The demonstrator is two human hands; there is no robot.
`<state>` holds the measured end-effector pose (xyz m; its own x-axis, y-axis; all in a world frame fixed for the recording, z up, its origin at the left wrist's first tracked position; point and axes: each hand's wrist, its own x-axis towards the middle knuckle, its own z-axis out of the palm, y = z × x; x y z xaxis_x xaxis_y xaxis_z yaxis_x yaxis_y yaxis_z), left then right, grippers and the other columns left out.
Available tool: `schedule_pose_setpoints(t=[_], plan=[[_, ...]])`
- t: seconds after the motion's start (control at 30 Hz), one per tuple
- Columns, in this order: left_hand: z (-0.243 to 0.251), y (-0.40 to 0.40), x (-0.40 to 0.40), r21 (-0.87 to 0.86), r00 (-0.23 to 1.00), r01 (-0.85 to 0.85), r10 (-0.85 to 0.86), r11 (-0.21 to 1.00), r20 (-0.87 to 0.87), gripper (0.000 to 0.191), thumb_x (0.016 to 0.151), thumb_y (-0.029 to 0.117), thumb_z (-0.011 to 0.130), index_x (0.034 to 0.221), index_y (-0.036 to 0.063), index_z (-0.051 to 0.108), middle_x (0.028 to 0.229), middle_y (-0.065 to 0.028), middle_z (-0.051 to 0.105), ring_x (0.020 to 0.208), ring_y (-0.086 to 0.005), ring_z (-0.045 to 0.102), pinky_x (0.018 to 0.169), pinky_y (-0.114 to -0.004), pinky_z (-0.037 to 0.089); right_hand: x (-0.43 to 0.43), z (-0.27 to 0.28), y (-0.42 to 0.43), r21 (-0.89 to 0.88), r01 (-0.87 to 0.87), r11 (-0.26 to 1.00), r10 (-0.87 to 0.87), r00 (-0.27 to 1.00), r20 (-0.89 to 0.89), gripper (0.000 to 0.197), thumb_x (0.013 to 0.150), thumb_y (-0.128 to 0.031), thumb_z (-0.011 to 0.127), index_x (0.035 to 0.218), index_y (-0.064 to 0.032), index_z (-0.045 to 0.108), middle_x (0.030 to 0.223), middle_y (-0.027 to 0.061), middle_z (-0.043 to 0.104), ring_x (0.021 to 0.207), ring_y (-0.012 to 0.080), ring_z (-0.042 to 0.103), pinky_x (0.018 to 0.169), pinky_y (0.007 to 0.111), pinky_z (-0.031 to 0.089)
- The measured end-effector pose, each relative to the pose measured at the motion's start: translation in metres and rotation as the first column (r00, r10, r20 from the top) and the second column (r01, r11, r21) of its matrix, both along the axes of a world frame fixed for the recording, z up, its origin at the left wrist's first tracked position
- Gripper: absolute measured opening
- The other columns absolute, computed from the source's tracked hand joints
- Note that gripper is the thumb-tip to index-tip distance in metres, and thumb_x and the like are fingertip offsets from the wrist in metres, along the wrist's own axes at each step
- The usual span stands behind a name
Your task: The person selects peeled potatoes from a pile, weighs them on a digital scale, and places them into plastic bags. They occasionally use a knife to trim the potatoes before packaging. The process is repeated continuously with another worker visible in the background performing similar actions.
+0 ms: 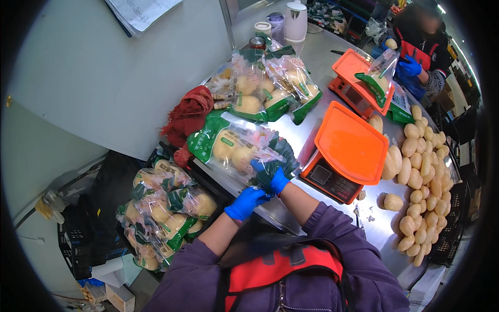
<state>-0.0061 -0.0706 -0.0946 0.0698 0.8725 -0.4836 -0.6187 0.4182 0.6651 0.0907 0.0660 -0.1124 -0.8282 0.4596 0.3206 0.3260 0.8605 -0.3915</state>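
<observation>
A clear and green printed plastic bag of potatoes (234,150) lies on the steel table in front of me, its open end towards me. My left hand (247,202), in a blue glove, pinches the edge of that bag's mouth. My right hand (276,178), gloved in blue too, is at the gathered dark green part of the mouth, some fingers hidden behind the film. Right of my hands stands an orange scale (351,144) with a bare pan. Further right, peeled-looking potatoes (425,187) are heaped, with a single potato (393,202) apart from them.
Filled bags (269,85) stand at the back beside a red cloth (191,113). More filled bags (167,214) fill a black crate at lower left. A second orange scale (360,84) bears a bag; behind it a co-worker (421,50) holds a potato. A white kettle (296,21) stands far back.
</observation>
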Motion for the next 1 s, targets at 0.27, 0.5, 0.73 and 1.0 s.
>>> schedule_pose_setpoints(t=[0.27,0.5,0.73,1.0], plan=[[0.107,0.039,-0.075,0.349,0.964,-0.162,0.072,0.923,0.256,0.031,0.098,0.027,0.056,0.113,0.0013,0.064,0.119,-0.0134,0.063,0.109,-0.0251,0.062,0.098,-0.042,0.049,0.019,0.159,0.004,-0.668,-0.177,0.722,-0.263,0.824,-0.502,0.033,0.092,-0.005,0.066,0.125,-0.0019,0.064,0.120,0.0143,0.067,0.104,0.0222,0.066,0.090,0.034,0.052],[0.207,0.016,-0.082,0.526,0.958,-0.219,0.080,0.822,0.274,0.036,0.093,0.042,0.059,0.089,0.0068,0.062,0.109,-0.0097,0.062,0.086,-0.0187,0.053,0.079,-0.035,0.043,0.074,0.168,0.007,-0.841,-0.189,0.507,-0.485,0.745,-0.459,0.055,0.091,-0.007,0.071,0.141,-0.0001,0.050,0.122,0.0117,0.064,0.112,0.0185,0.062,0.099,0.035,0.050],[0.182,-0.051,-0.039,0.167,0.460,-0.245,-0.037,0.955,0.887,0.013,0.088,0.021,0.063,0.084,0.0117,0.056,0.083,0.0017,0.046,0.075,-0.0120,0.044,0.072,-0.028,0.042,0.077,0.194,-0.021,-0.791,-0.449,0.416,-0.191,0.807,-0.558,0.091,0.085,-0.022,0.079,0.158,-0.0060,0.026,0.151,0.0144,0.045,0.134,0.0264,0.048,0.112,0.041,0.039],[0.199,-0.104,0.038,0.219,0.916,-0.284,0.196,0.933,0.351,0.049,0.098,0.050,0.049,0.106,0.0041,0.062,0.108,-0.0157,0.067,0.099,-0.0292,0.062,0.091,-0.045,0.047,0.107,0.204,-0.073,-0.889,-0.435,0.139,-0.252,0.853,-0.457,0.025,0.095,-0.008,0.061,0.117,0.0025,0.066,0.114,0.0095,0.070,0.103,0.0167,0.065,0.092,0.031,0.050]])
